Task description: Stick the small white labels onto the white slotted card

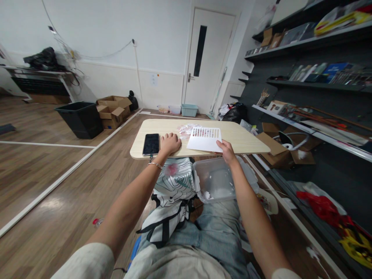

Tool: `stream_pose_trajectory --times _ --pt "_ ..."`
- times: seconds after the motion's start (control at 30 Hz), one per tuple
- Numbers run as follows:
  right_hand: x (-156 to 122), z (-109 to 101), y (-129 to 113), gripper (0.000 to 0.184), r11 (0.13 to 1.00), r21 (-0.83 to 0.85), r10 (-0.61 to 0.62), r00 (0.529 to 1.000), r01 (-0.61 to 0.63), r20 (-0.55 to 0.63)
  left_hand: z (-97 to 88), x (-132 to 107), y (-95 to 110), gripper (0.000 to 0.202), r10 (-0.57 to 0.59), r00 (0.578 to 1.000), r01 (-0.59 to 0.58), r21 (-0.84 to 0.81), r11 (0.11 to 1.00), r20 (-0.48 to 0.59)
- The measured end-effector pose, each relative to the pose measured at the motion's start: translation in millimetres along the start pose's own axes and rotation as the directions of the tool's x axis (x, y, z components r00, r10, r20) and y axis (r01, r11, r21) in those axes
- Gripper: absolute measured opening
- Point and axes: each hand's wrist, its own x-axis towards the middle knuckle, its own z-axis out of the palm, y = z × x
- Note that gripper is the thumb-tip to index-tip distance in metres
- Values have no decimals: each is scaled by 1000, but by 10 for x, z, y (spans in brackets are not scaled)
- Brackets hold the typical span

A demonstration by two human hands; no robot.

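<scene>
My right hand [226, 150] pinches the near right corner of a white sheet [203, 144] with a row of slots cut along its far side. The sheet is tilted above a small light-wood table [245, 139]. My left hand [171, 143] lies on the table's near edge, fingers apart and palm down. Directly left of it rests a black-screened phone [151, 144]. Behind the sheet and partly covered by it spreads a pile of small white and reddish scraps [185, 130]. What lies beneath my left palm is hidden.
Under the table's near edge, a clear plastic bin [213, 180] holds a few white bits. A patterned cloth [177, 186] drapes over my left leg. On the floor stand a black trash bin [83, 120] and cardboard boxes [112, 110]. Loaded shelves [314, 83] line the right side.
</scene>
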Motion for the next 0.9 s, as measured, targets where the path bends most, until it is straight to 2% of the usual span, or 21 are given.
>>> stream_pose_trajectory --times 0.4,0.9 --pt "10 15 23 60 1000 2 2 1000 -2 0 -1 0 -2 51 4 1000 -4 8 1000 7" --pt "1 57 26 58 997 -72 2 1000 -1 19 16 4 -14 51 7 1000 -7 4 1000 -3"
